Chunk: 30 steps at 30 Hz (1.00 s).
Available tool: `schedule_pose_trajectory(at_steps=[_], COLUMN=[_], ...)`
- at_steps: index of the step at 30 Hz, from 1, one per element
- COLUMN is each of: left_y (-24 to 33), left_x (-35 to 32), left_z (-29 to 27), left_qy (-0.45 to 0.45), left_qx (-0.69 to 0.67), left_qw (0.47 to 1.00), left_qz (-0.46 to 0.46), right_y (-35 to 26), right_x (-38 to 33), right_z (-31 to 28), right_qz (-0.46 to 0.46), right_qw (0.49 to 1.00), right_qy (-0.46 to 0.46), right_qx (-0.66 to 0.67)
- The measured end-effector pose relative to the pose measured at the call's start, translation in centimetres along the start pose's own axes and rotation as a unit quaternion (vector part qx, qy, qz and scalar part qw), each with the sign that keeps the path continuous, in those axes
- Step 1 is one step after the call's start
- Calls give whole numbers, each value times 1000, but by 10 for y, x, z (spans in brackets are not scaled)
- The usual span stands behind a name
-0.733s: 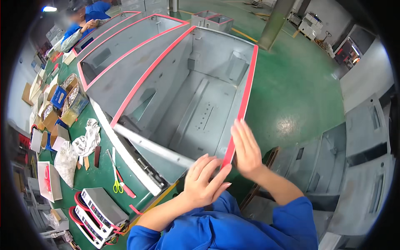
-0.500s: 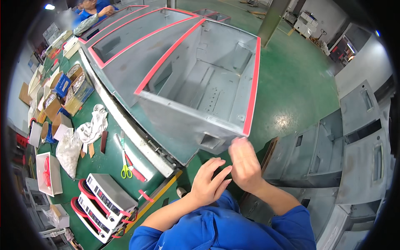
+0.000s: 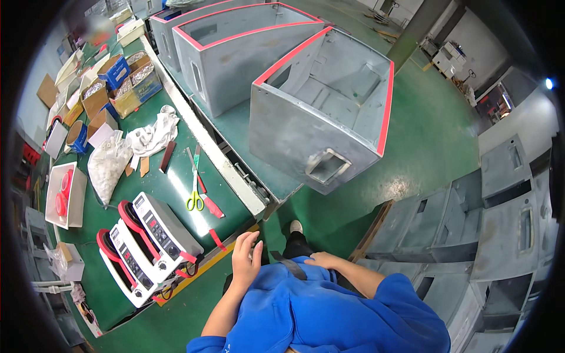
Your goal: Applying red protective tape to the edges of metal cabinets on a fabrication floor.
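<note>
my left hand [image 3: 245, 259] is hovering, fingers loosely bent, near a short red tape strip [image 3: 217, 240] that is clinging to the table's edge; i am seeing nothing in its grasp. my right hand [image 3: 322, 260] is resting on the blue shirt [image 3: 347, 303] at my waist, well apart from the left, and i cannot tell whether its fingers are gripping cloth. the open-topped grey metal cabinet [image 3: 294, 129] is sitting ahead of me at the table's end, with red edging tape [image 3: 385, 126] running along both side rims.

the cabinet's near corner is seeming to overhang, so a bump from my hip or sleeve could be shifting or tipping it. the tape could be lifting at the corners if it is sticking badly over dust. the loose strip could be catching my forearm and creasing if i am brushing past.

the green table [image 3: 147, 182] is carrying two tape dispensers [image 3: 168, 229] [image 3: 132, 265], green-handled scissors [image 3: 195, 202], a crumpled white cloth [image 3: 154, 134] and a bulging clear bag [image 3: 109, 165]. more taped cabinets [image 3: 226, 76] are standing behind. across the shiny green floor [image 3: 424, 141], bare grey cabinets [image 3: 406, 217] are lining my right, and a pillar [image 3: 406, 41] is rising beyond.
</note>
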<state>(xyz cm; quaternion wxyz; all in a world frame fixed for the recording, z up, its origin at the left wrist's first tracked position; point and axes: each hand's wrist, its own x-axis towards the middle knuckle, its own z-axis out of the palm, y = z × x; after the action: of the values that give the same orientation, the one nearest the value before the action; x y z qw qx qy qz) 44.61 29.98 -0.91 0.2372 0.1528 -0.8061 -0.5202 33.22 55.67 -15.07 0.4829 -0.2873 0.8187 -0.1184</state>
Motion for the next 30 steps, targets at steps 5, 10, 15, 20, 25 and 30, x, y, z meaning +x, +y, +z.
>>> schedule_pose_trajectory(at_steps=[5, 10, 15, 20, 25, 30], left_y=[3, 9, 74, 133, 154, 137], left_x=[-8, 10, 72, 137, 184, 194], left_z=[7, 23, 64, 112, 154, 170], left_qy=[-35, -42, -67, -78, -99, -92], left_qx=[-15, 0, 21, 15, 100, 178], left_qw=[999, 998, 966, 906, 890, 863], left_qz=[8, 50, 250, 416, 434, 464], right_y=[-35, -26, -62, -27, 30, 88], right_x=[-12, -60, -106, -83, -49, -8], right_z=[-72, -213, -316, -384, -479, -580], right_qz=[-57, -127, -245, -243, -233, -206], right_qw=[920, 628, 653, 659, 659, 665], right_qy=[362, 748, 697, 671, 671, 676], right_qx=[136, 172, -168, -240, -249, -242])
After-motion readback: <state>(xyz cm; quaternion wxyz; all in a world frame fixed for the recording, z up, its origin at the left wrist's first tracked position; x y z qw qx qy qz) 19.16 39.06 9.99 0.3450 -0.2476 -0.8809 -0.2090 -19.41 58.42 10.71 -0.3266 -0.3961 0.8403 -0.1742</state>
